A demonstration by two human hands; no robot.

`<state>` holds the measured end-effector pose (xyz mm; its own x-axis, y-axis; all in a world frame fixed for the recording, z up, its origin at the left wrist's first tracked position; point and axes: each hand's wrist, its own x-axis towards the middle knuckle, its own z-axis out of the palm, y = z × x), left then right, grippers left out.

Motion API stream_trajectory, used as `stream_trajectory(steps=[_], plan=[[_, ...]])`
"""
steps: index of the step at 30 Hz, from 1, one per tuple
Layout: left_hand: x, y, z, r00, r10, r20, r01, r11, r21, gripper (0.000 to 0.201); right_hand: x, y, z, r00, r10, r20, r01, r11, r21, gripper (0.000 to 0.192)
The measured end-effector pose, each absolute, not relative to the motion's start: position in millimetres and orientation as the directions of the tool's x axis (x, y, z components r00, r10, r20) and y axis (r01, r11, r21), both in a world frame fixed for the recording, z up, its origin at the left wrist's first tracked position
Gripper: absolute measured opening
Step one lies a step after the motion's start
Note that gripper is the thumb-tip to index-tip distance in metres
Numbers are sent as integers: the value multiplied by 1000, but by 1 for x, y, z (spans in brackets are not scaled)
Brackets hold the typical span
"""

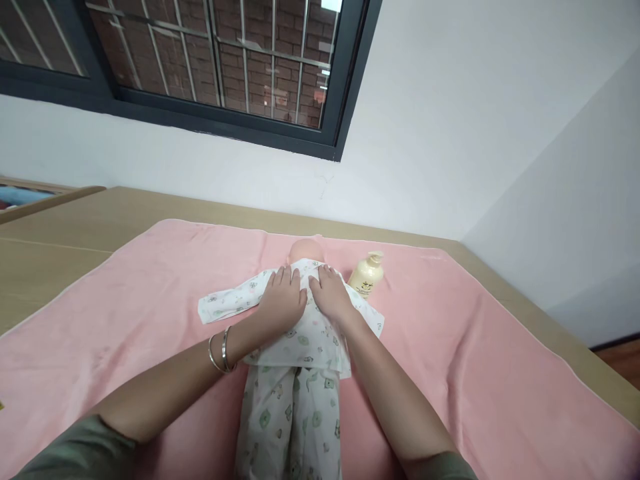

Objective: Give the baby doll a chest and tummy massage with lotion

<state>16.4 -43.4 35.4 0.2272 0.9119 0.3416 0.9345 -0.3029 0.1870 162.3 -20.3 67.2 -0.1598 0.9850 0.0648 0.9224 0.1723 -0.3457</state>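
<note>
A baby doll (306,250) lies on a pink blanket (175,260), its head toward the wall. It wears a white printed shirt (305,340) and matching printed trousers (315,413). My left hand (283,300) rests flat on the left side of the shirt's upper part, fingers extended. On the right side, my right hand (330,293) also lies flat on the cloth near the shoulder. Neither hand grips anything. Two bracelets circle my left wrist. The doll's face cannot be seen; the shirt sleeves spread out to both sides.
A pale yellow pump bottle (367,273) stands on the blanket just right of the doll. The blanket covers a wooden table (60,230) set against a white wall (425,133). A dark-framed window (225,127) with metal bars is above.
</note>
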Motion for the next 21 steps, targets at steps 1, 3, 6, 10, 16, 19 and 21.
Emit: stream_trajectory(steps=[1, 3, 6, 10, 16, 19, 21], plan=[[14, -39, 36, 223, 915, 336, 927, -306, 217, 56, 157, -27, 69, -147, 986, 73, 936, 163, -313, 57], [6, -27, 38, 202, 931, 305, 905, -297, 306, 54, 144, -44, 72, -167, 983, 81, 947, 182, -263, 57], [-4, -10, 41, 185, 955, 231, 860, -271, 432, 53, 132, -61, 76, -292, 952, 90, 922, 306, -239, 55], [-11, -5, 43, 215, 959, 186, 850, -277, 449, 61, 143, -52, 79, -285, 955, 81, 893, 296, -338, 51], [-17, -19, 63, 326, 940, 100, 865, -339, 370, 64, 162, -36, 82, -225, 974, 32, 886, 218, -409, 52], [-22, -21, 78, 369, 925, 89, 845, -374, 383, 52, 153, -47, 86, -270, 957, 106, 865, 290, -410, 51], [-25, -20, 86, 361, 926, 107, 834, -372, 408, 49, 146, -52, 86, -284, 946, 155, 858, 323, -400, 53]])
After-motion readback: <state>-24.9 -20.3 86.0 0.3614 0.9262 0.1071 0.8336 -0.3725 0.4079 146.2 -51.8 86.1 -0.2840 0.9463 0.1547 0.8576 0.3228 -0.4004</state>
